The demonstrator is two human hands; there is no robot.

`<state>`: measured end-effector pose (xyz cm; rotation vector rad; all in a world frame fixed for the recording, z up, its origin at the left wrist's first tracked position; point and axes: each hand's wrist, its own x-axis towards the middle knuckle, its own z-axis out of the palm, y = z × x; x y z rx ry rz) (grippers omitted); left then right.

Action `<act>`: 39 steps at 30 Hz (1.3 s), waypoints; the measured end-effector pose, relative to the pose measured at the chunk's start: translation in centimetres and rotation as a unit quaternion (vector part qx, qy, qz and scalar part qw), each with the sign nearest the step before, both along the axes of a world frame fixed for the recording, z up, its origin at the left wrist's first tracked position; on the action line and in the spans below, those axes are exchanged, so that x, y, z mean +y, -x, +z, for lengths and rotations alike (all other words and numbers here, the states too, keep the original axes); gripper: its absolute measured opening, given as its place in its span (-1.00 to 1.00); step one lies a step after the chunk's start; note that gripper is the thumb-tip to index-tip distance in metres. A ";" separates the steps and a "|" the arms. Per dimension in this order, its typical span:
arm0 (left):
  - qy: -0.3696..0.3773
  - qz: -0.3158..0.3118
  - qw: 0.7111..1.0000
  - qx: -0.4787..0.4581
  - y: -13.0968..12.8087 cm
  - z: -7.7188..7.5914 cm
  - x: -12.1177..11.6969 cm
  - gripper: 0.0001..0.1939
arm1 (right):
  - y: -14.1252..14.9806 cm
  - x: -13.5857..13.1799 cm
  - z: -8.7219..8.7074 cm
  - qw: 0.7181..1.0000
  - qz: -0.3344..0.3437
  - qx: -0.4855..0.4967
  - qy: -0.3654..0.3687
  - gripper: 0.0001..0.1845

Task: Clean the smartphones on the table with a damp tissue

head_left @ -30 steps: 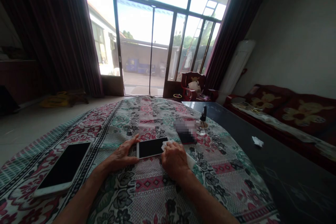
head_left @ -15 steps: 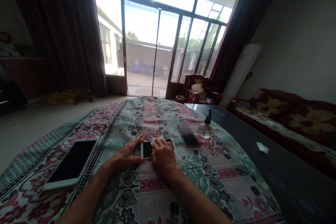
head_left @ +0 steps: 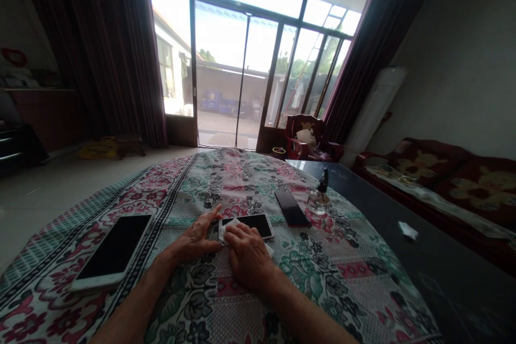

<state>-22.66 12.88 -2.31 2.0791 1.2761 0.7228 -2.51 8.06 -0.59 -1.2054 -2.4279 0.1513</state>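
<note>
On or above the tablecloth: two hands, three phones, one bottle, one tissue. Right of it: a second tissue, one sofa. Beyond it: one armchair.

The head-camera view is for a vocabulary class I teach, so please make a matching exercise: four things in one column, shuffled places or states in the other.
Column one
1. Bare left hand
2. Slim dark phone with a red edge
3. Bare right hand
4. Loose, crumpled white scrap

Column two
A. Holds a thin white tissue on a white-framed, black-screened phone
B. On the dark, glossy surface right of the floral-patterned cloth
C. Fingers spread at the left end of the phone in A
D. Just left of the clear bottle with a black top

Pairs: 1-C, 2-D, 3-A, 4-B
</note>
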 end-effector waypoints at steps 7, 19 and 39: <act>0.011 -0.003 1.000 0.004 -0.1 0.5 -0.1 -0.01 | -2.2 -1.3 0.3 0.999 0.030 -0.003 0.025 -0.61; -0.001 -0.006 1.000 0.006 -0.1 0.1 0.1 -0.03 | 0.3 3.2 0.5 1.000 -0.026 -0.005 -0.003 -0.65; -0.056 0.028 0.997 0.042 -0.9 -0.4 -0.2 -0.06 | -3.8 -0.6 -0.4 0.999 -0.038 0.025 0.004 -0.60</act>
